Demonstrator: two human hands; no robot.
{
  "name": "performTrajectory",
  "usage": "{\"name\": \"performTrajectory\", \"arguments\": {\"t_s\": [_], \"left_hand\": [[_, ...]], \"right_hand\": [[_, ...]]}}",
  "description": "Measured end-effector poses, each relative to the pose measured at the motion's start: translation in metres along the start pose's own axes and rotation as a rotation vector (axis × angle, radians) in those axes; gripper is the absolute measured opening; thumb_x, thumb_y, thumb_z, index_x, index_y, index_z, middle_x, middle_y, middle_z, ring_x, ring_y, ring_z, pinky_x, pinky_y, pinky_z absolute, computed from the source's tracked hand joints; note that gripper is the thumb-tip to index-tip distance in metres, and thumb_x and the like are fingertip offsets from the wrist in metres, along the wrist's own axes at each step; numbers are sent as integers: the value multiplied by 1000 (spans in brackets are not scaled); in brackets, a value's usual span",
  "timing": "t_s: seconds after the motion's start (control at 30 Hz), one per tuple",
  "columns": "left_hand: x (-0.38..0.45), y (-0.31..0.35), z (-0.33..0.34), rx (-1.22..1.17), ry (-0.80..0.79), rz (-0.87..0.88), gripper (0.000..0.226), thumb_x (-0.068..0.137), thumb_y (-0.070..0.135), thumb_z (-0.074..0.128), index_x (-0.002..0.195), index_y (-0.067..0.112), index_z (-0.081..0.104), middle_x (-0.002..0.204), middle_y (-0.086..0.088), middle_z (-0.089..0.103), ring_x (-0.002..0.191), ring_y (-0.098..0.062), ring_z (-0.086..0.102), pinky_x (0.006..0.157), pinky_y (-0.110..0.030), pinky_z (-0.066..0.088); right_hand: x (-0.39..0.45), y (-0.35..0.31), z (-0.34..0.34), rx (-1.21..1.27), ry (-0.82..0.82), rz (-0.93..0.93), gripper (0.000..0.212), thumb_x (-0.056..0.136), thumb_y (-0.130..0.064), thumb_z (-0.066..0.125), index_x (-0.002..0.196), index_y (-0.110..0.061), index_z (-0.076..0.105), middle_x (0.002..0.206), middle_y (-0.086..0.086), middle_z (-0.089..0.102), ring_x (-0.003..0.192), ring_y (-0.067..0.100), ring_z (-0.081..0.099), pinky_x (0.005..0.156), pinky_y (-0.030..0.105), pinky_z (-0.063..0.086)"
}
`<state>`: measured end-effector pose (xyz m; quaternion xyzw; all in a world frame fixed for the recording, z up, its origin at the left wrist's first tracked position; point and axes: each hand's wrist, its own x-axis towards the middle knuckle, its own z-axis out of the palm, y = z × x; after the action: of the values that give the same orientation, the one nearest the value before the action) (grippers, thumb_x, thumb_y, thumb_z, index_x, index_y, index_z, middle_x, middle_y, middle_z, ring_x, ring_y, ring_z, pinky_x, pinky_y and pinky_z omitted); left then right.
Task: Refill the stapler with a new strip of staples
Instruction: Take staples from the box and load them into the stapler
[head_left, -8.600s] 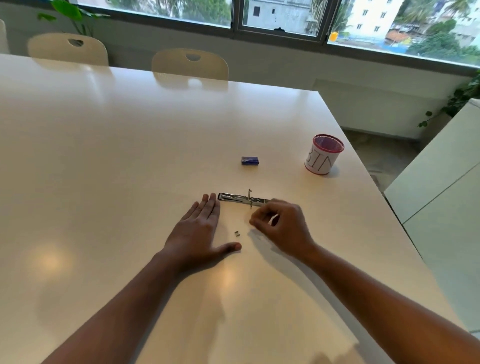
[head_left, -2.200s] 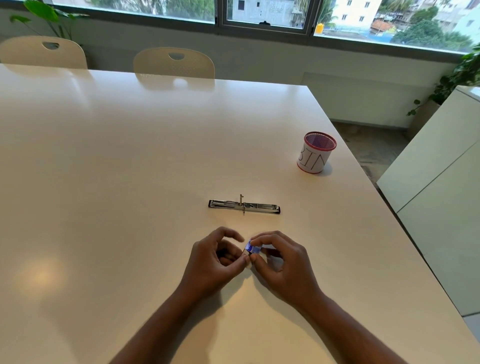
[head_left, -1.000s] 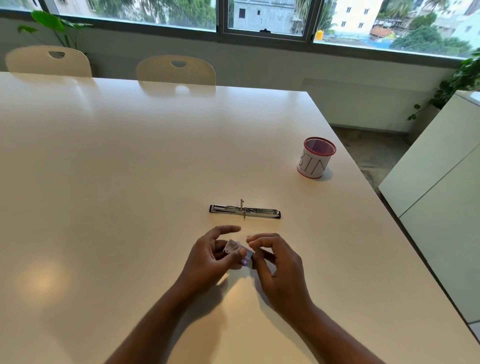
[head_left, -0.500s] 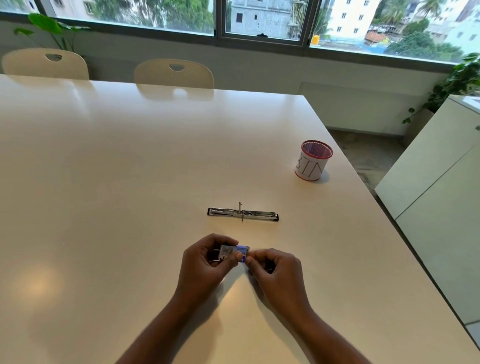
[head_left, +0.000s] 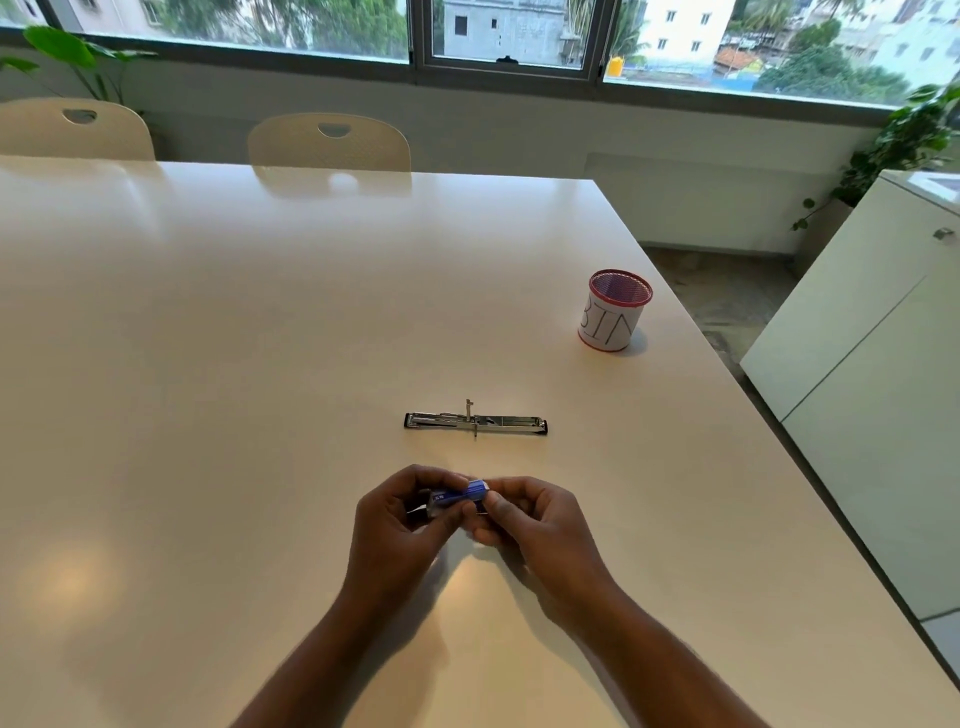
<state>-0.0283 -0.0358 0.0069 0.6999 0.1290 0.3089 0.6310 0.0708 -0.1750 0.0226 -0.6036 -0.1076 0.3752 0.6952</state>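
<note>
The stapler (head_left: 475, 422), a thin metal one with black ends, lies unfolded flat on the white table (head_left: 260, 364), its staple channel facing up. Nearer to me, both hands hold a small blue staple box (head_left: 460, 496) just above the tabletop. My left hand (head_left: 402, 530) pinches its left end, where the grey inner tray sticks out. My right hand (head_left: 530, 525) grips the blue sleeve at its right end. My fingers hide the inside of the tray and any staples in it.
A red mesh cup (head_left: 614, 312) with a white paper label stands at the right, near the table's edge. Two cream chairs (head_left: 330, 143) stand at the far side. A white cabinet (head_left: 878, 364) is beyond the right edge.
The blue box came from the table into both hands. Over the last second the hands turned it and the grey tray slid out to the left.
</note>
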Motion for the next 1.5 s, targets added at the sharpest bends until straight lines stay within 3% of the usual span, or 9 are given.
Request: {"name": "performTrajectory", "arguments": {"t_s": [0.13,0.5,0.73,0.87,1.0,1.17,1.37,1.5], "left_hand": [[1,-1,-2,-47,8,11,25,77,3,80,100,11,75,102,-5,80,99,-25,77,86,-29,62],[3,-1,-4,-17,-8,-5,26,77,7,78,101,9,71,102,-4,79,96,-20,77,85,-24,61],[4,-1,-6,8,18,-34,25,79,0,78,101,9,70,100,-3,78,94,-21,76,83,-25,61],[5,-1,-8,20,18,-47,29,81,-12,75,99,9,69,100,-3,77,93,-20,77,82,-24,62],[5,3,-7,-9,19,-66,30,81,-16,73,98,7,68,100,-1,78,92,-18,77,79,-21,60],[2,6,-3,-66,23,-84,27,82,-19,70,97,4,68,95,-4,78,90,-18,76,77,-20,59],[3,1,-6,24,-20,-34,24,82,-14,72,99,4,70,100,-11,78,97,-24,77,84,-26,61],[3,-2,-8,80,-32,-23,28,84,-11,73,103,9,69,102,-2,77,97,-18,76,83,-21,60]], "right_hand": [[1,-1,4,159,-19,57,22,101,-12,61,119,-2,69,102,22,78,92,26,77,81,30,63],[5,-5,10,102,47,56,12,96,0,65,107,1,70,93,24,76,79,28,75,73,30,64],[6,-5,8,82,22,47,20,99,-15,65,108,1,73,90,26,76,73,26,73,72,30,63],[6,-7,7,72,2,52,38,85,-28,72,110,1,72,92,25,76,74,26,74,71,30,64],[8,-11,4,54,-49,94,44,85,-31,73,113,2,71,94,24,77,75,25,74,69,29,63],[10,-15,-1,71,-91,148,39,87,-24,73,114,5,71,94,24,76,74,23,74,66,25,62],[11,-17,2,53,-68,146,22,92,-11,71,107,6,72,89,22,77,73,22,75,65,24,62],[10,-14,5,0,-23,129,17,99,-5,64,112,5,67,91,22,77,75,24,76,66,26,62]]}}
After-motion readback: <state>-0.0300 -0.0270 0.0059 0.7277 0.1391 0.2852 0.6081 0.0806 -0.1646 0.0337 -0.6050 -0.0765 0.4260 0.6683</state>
